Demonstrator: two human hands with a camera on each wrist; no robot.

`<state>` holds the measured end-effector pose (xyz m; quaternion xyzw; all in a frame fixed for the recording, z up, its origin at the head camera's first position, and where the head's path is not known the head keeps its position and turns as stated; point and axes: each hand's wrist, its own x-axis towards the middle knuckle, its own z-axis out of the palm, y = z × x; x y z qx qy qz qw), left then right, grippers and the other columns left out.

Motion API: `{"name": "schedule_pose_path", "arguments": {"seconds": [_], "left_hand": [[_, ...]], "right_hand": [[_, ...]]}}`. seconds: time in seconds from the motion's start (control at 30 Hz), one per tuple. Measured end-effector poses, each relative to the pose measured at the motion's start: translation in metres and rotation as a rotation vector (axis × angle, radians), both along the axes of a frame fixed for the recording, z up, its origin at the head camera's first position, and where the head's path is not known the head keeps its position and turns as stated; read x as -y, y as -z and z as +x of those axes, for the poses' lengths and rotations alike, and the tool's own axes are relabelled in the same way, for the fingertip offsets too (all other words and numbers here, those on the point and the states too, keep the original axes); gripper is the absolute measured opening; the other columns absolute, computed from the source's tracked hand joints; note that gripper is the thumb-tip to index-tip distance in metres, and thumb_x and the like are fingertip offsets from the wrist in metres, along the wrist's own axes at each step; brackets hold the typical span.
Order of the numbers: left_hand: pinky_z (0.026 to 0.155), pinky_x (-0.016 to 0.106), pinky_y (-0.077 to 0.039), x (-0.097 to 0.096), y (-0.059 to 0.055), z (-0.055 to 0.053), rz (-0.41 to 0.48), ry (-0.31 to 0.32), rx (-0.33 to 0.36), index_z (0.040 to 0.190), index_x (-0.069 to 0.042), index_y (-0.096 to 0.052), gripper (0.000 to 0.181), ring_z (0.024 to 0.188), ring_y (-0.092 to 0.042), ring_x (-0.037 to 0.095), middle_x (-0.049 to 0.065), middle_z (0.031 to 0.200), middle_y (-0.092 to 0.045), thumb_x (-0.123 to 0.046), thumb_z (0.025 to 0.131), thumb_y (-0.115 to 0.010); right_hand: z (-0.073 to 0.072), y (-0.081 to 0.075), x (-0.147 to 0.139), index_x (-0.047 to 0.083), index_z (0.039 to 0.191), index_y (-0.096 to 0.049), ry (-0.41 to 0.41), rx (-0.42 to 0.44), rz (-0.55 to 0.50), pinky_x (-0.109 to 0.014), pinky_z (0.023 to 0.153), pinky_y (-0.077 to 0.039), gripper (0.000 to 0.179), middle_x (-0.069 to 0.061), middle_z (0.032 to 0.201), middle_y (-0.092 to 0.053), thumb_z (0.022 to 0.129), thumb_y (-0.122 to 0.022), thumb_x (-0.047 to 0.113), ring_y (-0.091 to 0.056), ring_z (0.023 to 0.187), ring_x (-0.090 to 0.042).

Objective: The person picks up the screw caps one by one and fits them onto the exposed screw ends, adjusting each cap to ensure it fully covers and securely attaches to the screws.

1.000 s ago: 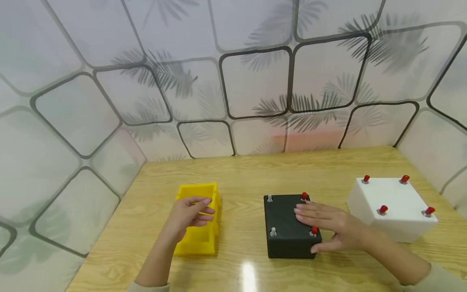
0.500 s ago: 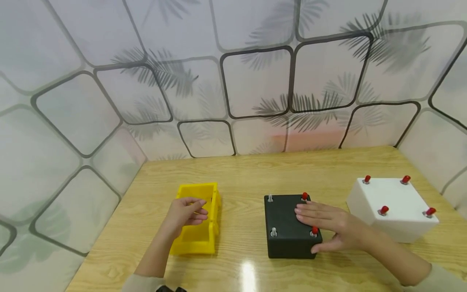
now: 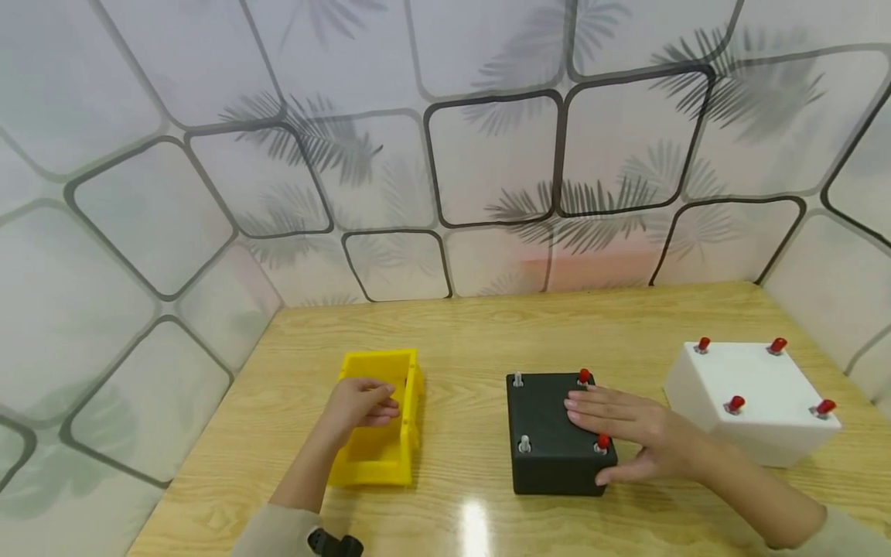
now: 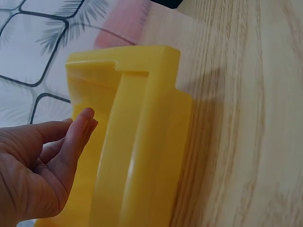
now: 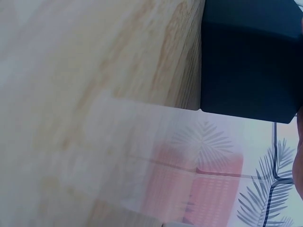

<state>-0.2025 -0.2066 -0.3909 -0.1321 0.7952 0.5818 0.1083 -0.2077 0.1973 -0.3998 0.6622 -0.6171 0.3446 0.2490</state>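
In the head view my left hand [image 3: 363,404] hovers over a yellow plastic bin [image 3: 376,473], its fingers loosely bent. The left wrist view shows the thumb close to the fingertips [image 4: 86,113], beside the bin's wall [image 4: 137,142], and nothing visible between them. My right hand [image 3: 633,429] rests with straight fingers on top of a black box [image 3: 546,414], the thumb against its front right corner. Two bare metal toggle-like posts [image 3: 524,444] stand on the box's left side. Red caps [image 3: 602,442] cover two posts on its right side.
A white box [image 3: 766,379] with several red-capped posts stands to the right of my right hand. All stand on a wooden table [image 3: 459,333]. Patterned fabric walls [image 3: 494,162] enclose the table's back and sides.
My left hand has drawn back slightly to the left and lower over the bin, its fingers more bent. A black wrist strap has come into view. The right hand stays on the black box.
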Motion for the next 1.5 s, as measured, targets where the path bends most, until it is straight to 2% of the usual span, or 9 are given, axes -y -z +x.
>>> {"name": "schedule_pose_path", "arguments": {"seconds": [0.23,0.47,0.7,1.0,1.3,1.5], "left_hand": [[0.061,0.029,-0.059,-0.002,0.005,-0.009,-0.046,0.028,0.024,0.112,0.013,-0.060,0.030,0.065,-0.069,0.017,0.017,0.083,-0.069,-0.011,0.094,-0.058],[0.061,0.030,-0.059,-0.003,0.018,-0.019,-0.049,0.029,0.039,0.108,0.014,-0.063,0.025,0.063,-0.068,0.016,0.013,0.079,-0.070,-0.006,0.093,-0.057],[0.062,0.032,-0.059,-0.006,0.026,-0.024,-0.061,0.039,0.075,0.114,0.012,-0.061,0.028,0.064,-0.066,0.015,0.013,0.083,-0.069,-0.007,0.094,-0.056],[0.057,0.030,-0.057,-0.012,0.027,-0.027,-0.104,0.090,0.129,0.118,0.013,-0.057,0.030,0.059,-0.062,0.015,0.013,0.081,-0.067,-0.004,0.093,-0.055],[0.055,0.028,-0.055,-0.013,0.029,-0.029,-0.097,0.118,0.140,0.110,0.011,-0.060,0.022,0.063,-0.063,0.016,0.011,0.079,-0.067,-0.001,0.093,-0.053],[0.059,0.028,-0.057,-0.015,0.029,-0.032,-0.061,0.062,0.144,0.114,0.014,-0.057,0.028,0.066,-0.063,0.015,0.017,0.088,-0.068,-0.005,0.094,-0.053]], "right_hand": [[0.001,-0.001,0.000,-0.016,0.114,-0.058,0.004,-0.001,-0.002,-0.030,0.112,-0.032,0.070,-0.024,0.129,-0.055,0.073,-0.081,0.036,-0.045,0.131,-0.028],[0.001,-0.001,0.000,-0.016,0.114,-0.058,0.001,0.002,0.003,-0.030,0.112,-0.031,0.071,-0.024,0.129,-0.055,0.072,-0.081,0.036,-0.044,0.131,-0.028],[0.001,0.000,0.000,-0.016,0.114,-0.058,0.000,0.001,0.002,-0.030,0.112,-0.031,0.070,-0.024,0.129,-0.055,0.073,-0.081,0.036,-0.044,0.131,-0.028],[0.000,0.003,-0.001,-0.015,0.115,-0.057,0.009,-0.002,0.013,-0.030,0.112,-0.031,0.071,-0.024,0.129,-0.055,0.072,-0.081,0.036,-0.045,0.130,-0.029],[0.000,0.002,0.000,-0.016,0.114,-0.058,0.010,0.001,0.011,-0.030,0.112,-0.031,0.071,-0.025,0.129,-0.055,0.072,-0.081,0.036,-0.044,0.131,-0.029],[0.001,0.000,0.000,-0.016,0.114,-0.058,0.011,0.005,0.010,-0.030,0.112,-0.031,0.070,-0.024,0.129,-0.055,0.072,-0.081,0.036,-0.044,0.131,-0.029]]}}
